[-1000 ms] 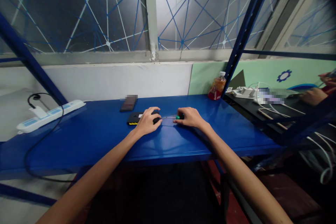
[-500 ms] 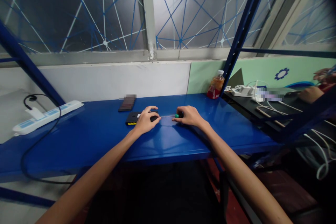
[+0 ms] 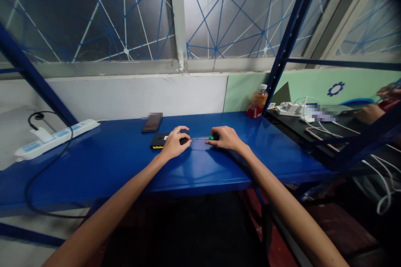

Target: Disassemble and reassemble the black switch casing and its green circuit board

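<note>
A flat black device (image 3: 159, 140) with a yellow strip on its front edge lies on the blue metal shelf (image 3: 125, 162). My left hand (image 3: 174, 142) rests on its right end, fingers curled over and holding it down. My right hand (image 3: 226, 138) is closed on a screwdriver (image 3: 209, 137) with a green and black handle. The thin shaft lies nearly level and points left, its tip at the device's right end by my left fingers.
A dark phone-like slab (image 3: 152, 122) lies behind the device. A white power strip (image 3: 53, 138) with a black cable sits at the far left. An orange drink bottle (image 3: 258, 102) stands by the blue upright. On the neighbouring black table are chargers, cables and another person's hand (image 3: 371, 112).
Almost nothing has moved. Both hands stay on the device and the screwdriver; the view has shifted slightly since one second ago.
</note>
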